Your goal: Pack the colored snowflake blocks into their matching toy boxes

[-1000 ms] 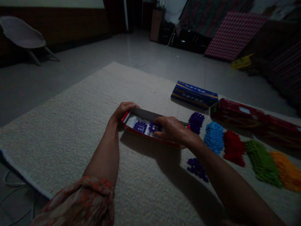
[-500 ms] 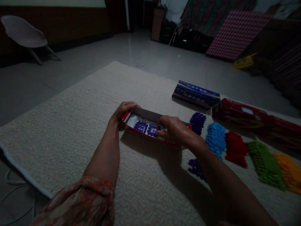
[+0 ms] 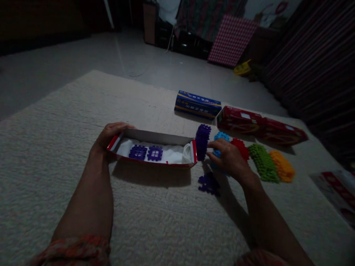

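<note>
Loose purple pieces lie nearest on the mat. The right hand is beyond them, its thumb and fingers parted; contact with the purple stack cannot be determined. The stack lies just left of these fingers, long axis running near to far; the right hand is nearer than the left. Left of the stack, the open box contains two purple items and a white cord on white lining. The left hand touches its left end; grip undetermined. Beyond: red boxes, contents hidden.
</note>
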Demonstrator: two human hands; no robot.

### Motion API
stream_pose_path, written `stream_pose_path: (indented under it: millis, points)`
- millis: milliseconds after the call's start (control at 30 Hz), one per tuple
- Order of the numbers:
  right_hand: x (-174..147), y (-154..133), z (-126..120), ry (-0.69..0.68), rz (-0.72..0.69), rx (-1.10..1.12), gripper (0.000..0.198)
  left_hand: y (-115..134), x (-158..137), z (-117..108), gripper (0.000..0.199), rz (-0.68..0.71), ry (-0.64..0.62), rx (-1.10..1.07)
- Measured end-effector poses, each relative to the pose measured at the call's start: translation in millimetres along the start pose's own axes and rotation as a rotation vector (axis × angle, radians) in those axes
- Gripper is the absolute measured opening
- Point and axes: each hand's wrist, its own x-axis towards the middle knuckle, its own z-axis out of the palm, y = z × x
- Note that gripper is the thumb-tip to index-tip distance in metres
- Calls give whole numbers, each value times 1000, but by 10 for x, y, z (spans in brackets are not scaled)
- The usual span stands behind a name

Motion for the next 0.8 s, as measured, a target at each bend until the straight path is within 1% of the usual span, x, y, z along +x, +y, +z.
stream_pose_path:
  millis: [133, 233, 333, 433, 567, 667, 800]
  points:
    - [-61, -103, 195, 13, -25, -71, 25, 6, -12, 1, 30, -7, -8, 10]
    - [-66, -174, 269, 2, -18, -153, 25, 3, -21, 3, 30, -17, -14, -25]
    - [-71, -202, 325, -14, 20, -208, 25, 6, -37, 11, 29, -31, -2, -56]
    - [-84, -221, 364, -4, 55, -237, 23, 9, -43, 5, 31, -58, 3, -47]
    - [-101, -245, 378, 40, 70, -225, 16, 7, -20, -15, 28, -16, -13, 0]
    - [-113, -256, 378, 25, 70, -207, 11, 15, -14, -2, 27, -19, -9, 1]
    - [-123, -267, 378, 38, 89, -195, 22, 31, -45, 40, 25, -45, 16, -45]
